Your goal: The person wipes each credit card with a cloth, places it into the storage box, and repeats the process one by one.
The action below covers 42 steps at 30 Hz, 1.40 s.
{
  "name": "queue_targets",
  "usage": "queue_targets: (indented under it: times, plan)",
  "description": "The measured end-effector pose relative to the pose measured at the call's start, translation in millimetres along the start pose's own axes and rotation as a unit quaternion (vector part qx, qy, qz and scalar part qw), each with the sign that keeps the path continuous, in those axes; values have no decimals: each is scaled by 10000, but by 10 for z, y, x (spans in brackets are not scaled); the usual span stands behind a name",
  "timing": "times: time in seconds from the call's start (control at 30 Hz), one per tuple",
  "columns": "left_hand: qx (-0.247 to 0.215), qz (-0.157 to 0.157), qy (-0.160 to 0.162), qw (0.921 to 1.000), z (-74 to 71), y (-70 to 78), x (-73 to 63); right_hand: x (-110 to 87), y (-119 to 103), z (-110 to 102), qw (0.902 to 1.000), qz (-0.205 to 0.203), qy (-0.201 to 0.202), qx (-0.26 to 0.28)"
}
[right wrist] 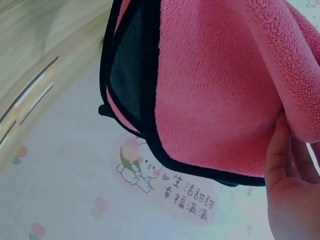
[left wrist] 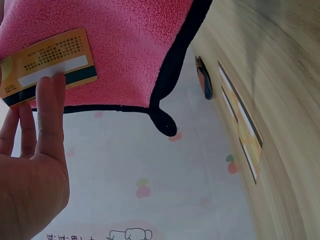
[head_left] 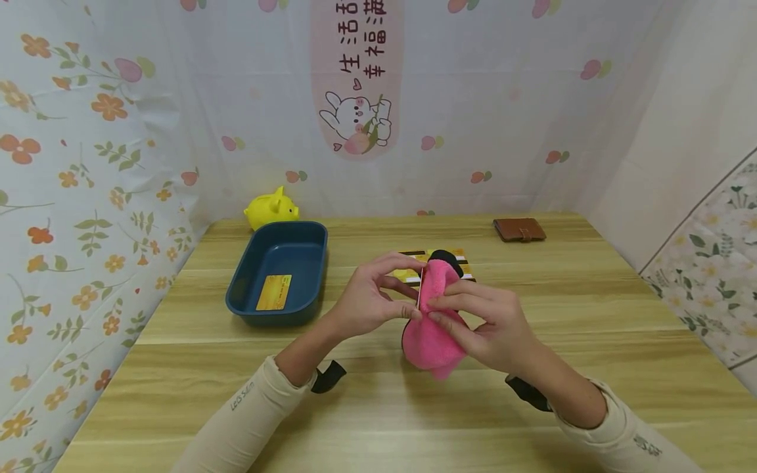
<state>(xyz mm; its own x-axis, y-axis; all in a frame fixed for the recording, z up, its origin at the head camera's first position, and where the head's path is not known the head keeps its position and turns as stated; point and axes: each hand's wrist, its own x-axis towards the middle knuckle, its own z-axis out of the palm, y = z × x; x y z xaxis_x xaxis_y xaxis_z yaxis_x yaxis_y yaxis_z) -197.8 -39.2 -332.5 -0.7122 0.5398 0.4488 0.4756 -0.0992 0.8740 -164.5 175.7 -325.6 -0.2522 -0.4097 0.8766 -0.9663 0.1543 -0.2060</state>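
My left hand [head_left: 369, 301] pinches a gold card [left wrist: 75, 46] by its edges, fingers on one side and thumb on the other. In the left wrist view the card's face shows a white strip and a dark green band. Behind it hangs a pink cloth [head_left: 434, 345] with black edging and a small black loop at one corner. My right hand [head_left: 493, 323] grips a bunched fold of the cloth, close against the card. In the head view the card appears as a thin upright edge. More gold cards [head_left: 407, 274] lie on the table beyond the hands.
At the left stands a dark blue tray [head_left: 319, 263] with one gold card [head_left: 274, 292] lying inside. A yellow piggy bank [head_left: 269, 209] is behind it. Toward the back right lies a brown wallet-like case [head_left: 520, 229] with a clasp. Printed curtains rise behind the wooden table [head_left: 378, 420].
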Motion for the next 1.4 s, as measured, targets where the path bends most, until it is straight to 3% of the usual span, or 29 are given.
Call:
queue_targets:
  times: [0.23,0.67,1.1,1.4]
  plan:
    - [225,-201,-2,9995,-8,0,4,-7,3,8,10000,-28,-19,8]
    - [425,107,150,9989,89,16,-21,-18,37,-42,9974,639,238,-239]
    - [670,1058,-68,9921,153,9,-49,-11,57,-97,9937,984,340,-403]
    - [972,1743,-170,9797,158,26,-71,-22,85,-132,9934,1080,312,-245]
